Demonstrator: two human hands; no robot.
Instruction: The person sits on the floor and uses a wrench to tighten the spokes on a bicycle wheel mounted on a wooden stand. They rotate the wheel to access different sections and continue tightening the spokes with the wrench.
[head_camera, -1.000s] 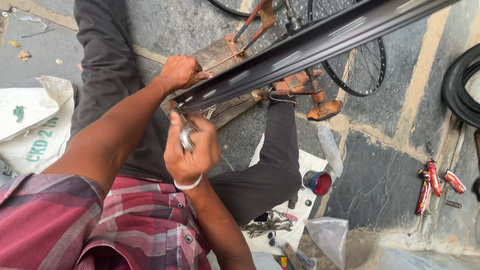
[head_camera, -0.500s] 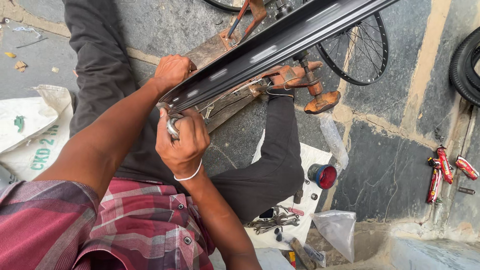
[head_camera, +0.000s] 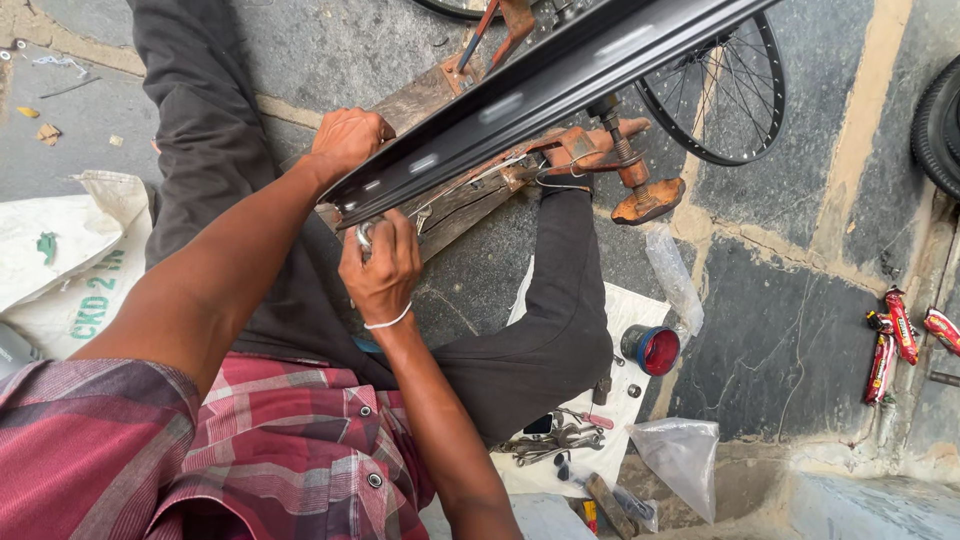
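Left hand (head_camera: 345, 140): clenched on the black wheel rim (head_camera: 540, 95), steadying it. Right hand (head_camera: 385, 270): grasping a small metal tool (head_camera: 364, 237) under the rim; best turned in short, square strokes.

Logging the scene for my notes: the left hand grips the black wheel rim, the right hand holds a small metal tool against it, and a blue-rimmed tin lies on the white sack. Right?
Nearly: the head view shows the tin lying on the white sheet by the knee, not on the sack.

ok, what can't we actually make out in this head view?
- Small metal tool in the right hand: fingers cover most of it, kind unclear.
- Left hand fingertips: hidden behind the black rim.
- Rim: cut off by the top edge.
- Tools on the white cloth: too small to identify.
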